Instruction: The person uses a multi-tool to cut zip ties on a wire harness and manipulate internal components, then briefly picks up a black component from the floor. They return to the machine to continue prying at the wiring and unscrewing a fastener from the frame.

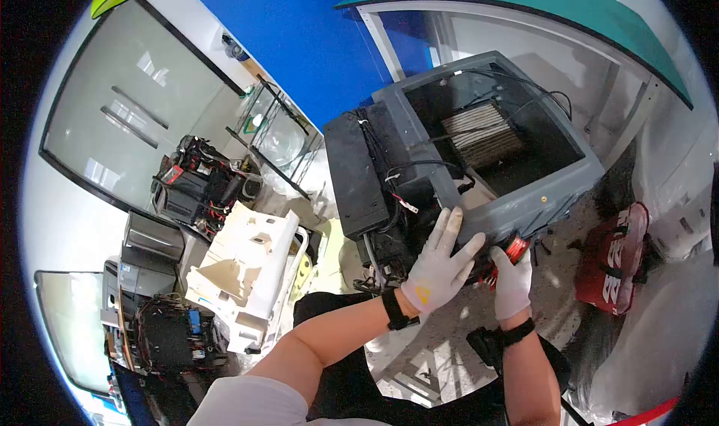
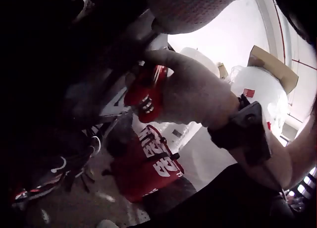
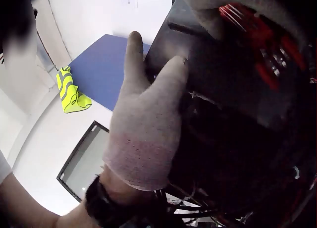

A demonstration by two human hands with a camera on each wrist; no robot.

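Observation:
A grey television casing (image 1: 517,205) lies open side up, with wires and a dusty ribbed part inside. My gloved left hand (image 1: 442,265) presses flat on its near rim with the fingers straight; the right wrist view shows this left hand (image 3: 143,124) against the dark casing (image 3: 233,89). My gloved right hand (image 1: 511,280) grips a red-handled tool (image 1: 515,246) at the casing's lower edge. In the left wrist view the right hand (image 2: 193,92) is curled round the red handle (image 2: 146,92). The tool's tip is hidden.
A red bag (image 1: 618,257) lies on the floor to the right. A white plastic shell (image 1: 247,269) and stripped electronics chassis (image 1: 195,179) are piled at the left, with a glass cabinet (image 1: 277,126) behind. A yellow vest (image 3: 69,92) hangs by the blue wall.

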